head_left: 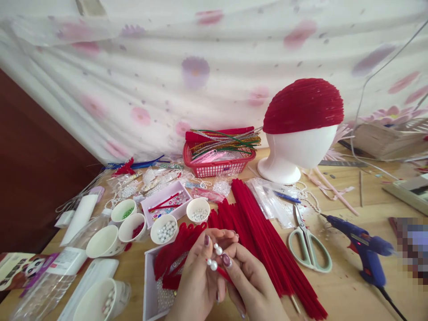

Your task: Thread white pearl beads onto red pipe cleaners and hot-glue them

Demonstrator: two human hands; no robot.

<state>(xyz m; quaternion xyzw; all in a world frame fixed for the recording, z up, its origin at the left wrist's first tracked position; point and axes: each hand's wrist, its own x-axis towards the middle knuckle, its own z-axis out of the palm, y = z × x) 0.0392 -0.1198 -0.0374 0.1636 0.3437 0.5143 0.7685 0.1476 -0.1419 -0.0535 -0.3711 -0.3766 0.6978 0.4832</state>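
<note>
Right hand (256, 278) pinching thin fuzzy red stem (224, 273), glossy white round beads (213, 265) at its end — left hand (197, 276) curled alongside, grip unclear — over pale wooden bench (346, 292), toward near edge.

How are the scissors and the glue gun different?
The scissors have pale green handles, while the glue gun is mostly dark blue. The scissors have two loops to put fingers through, but the glue gun has one thick grip. The glue gun has a black cord and a small red light; the scissors have neither. Both lie on the wooden table.
</note>
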